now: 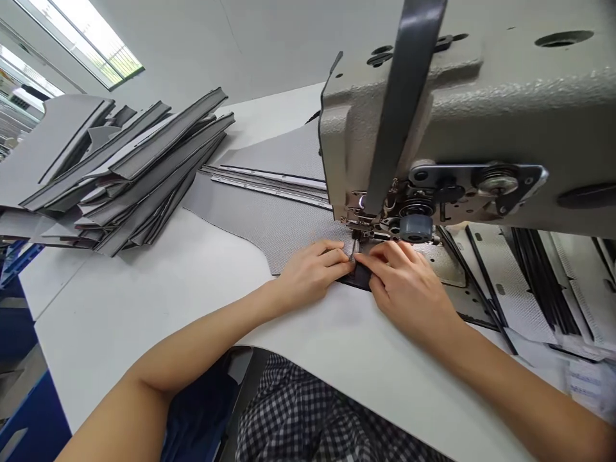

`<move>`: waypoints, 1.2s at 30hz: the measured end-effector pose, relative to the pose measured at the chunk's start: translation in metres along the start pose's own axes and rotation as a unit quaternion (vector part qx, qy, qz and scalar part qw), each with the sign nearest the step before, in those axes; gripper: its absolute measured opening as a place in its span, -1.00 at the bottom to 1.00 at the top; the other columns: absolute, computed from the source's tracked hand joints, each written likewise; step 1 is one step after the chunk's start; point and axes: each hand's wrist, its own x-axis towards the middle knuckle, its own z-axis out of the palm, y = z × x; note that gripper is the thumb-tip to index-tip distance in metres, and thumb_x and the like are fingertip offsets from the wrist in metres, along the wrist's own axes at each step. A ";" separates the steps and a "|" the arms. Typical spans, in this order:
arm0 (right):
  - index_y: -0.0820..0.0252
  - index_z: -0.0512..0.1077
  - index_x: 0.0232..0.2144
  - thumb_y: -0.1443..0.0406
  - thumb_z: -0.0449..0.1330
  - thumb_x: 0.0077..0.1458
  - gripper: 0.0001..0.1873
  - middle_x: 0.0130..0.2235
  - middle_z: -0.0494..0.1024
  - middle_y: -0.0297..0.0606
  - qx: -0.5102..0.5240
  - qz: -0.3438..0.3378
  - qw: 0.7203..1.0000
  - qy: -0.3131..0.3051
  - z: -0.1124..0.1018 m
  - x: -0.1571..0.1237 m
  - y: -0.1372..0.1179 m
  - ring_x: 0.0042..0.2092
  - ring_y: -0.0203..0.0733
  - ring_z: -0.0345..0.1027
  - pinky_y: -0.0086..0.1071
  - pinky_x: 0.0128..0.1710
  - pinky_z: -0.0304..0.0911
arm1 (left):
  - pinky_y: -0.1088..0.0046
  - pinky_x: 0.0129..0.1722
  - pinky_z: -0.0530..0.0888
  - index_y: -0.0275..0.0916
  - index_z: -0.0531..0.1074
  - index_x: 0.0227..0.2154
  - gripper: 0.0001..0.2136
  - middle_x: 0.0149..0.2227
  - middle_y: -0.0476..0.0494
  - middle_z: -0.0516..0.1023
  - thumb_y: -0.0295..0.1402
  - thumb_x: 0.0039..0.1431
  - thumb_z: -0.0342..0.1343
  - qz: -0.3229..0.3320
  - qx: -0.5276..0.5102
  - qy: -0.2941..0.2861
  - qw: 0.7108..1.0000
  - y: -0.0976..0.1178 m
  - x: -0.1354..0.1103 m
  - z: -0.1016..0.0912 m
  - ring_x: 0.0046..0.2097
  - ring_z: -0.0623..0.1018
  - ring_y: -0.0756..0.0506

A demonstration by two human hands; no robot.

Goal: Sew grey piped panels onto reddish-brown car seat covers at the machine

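A grey fabric panel (pixel 289 218) lies flat on the white table and runs under the head of a sewing machine (pixel 370 141). My left hand (pixel 315 273) rests on the panel's near right end, its fingers bent and pressed together at the edge close to the needle area. From the other side, my right hand (pixel 409 282) has its fingers curled, and its index fingertip almost meets the left fingertips at the same edge. The fabric edge between the fingertips is small and partly hidden by the fingers. Strips with pale edging (pixel 269 186) run lengthwise along the panel.
A tall pile of grey fabric pieces (pixel 158 167) with dark-edged strips stands at the left. Right of the machine lie several black strips (pixel 534 276) and pale mesh pieces (pixel 486 256). A clear plastic bag (pixel 584 385) sits at the right edge. Blue crates (pixel 38 417) stand lower left.
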 end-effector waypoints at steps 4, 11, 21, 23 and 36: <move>0.27 0.47 0.06 0.46 0.03 0.17 -0.56 -0.12 0.47 -0.08 -0.041 0.012 0.999 -0.008 0.005 -0.001 -0.002 -0.07 0.01 0.31 -0.09 -0.01 0.29 | 0.27 0.11 0.50 -0.29 0.49 -0.09 -0.70 -0.11 -0.13 0.59 -0.61 0.30 -0.10 -0.006 -0.003 -0.002 1.000 -0.009 0.009 0.003 0.16 0.42 -0.19; 0.28 0.47 0.05 0.46 0.02 0.19 -0.58 -0.11 0.48 -0.05 -0.044 0.010 0.999 0.007 0.009 -0.001 0.002 -0.05 0.03 0.35 -0.01 0.04 0.32 | 0.37 0.12 0.47 -0.20 0.51 -0.12 -0.66 -0.07 -0.10 0.58 -0.64 0.27 -0.09 -0.012 -0.014 -0.011 1.000 -0.031 0.026 0.012 0.12 0.46 -0.09; 0.17 0.51 -0.04 0.43 0.05 0.20 -0.65 -0.15 0.51 -0.16 0.000 0.017 1.000 0.019 0.006 -0.002 0.004 -0.09 -0.03 0.40 -0.16 -0.06 0.33 | 0.33 0.15 0.49 -0.20 0.55 -0.16 -0.63 -0.05 -0.11 0.61 -0.66 0.25 -0.12 -0.021 -0.054 0.007 0.998 -0.042 0.029 0.016 0.13 0.50 -0.05; 0.15 0.52 -0.09 0.41 0.04 0.21 -0.68 -0.17 0.53 -0.18 0.013 0.023 0.999 0.025 0.005 -0.003 0.005 -0.10 -0.04 0.41 -0.18 -0.11 0.34 | 0.33 0.22 0.44 -0.20 0.55 -0.16 -0.65 -0.03 -0.10 0.61 -0.67 0.24 -0.08 -0.025 -0.060 0.002 0.998 -0.040 0.027 0.019 0.17 0.47 -0.05; 0.05 0.45 -0.35 0.38 0.01 0.23 -0.76 -0.28 0.58 -0.32 0.044 0.022 0.998 0.049 0.002 -0.003 0.005 -0.23 -0.09 0.48 -0.21 -0.24 0.40 | 0.25 0.22 0.35 -0.25 0.47 0.02 -0.69 0.17 -0.22 0.46 -0.35 0.32 -0.05 -0.096 0.005 -0.008 0.995 -0.136 0.056 -0.033 0.23 0.40 -0.18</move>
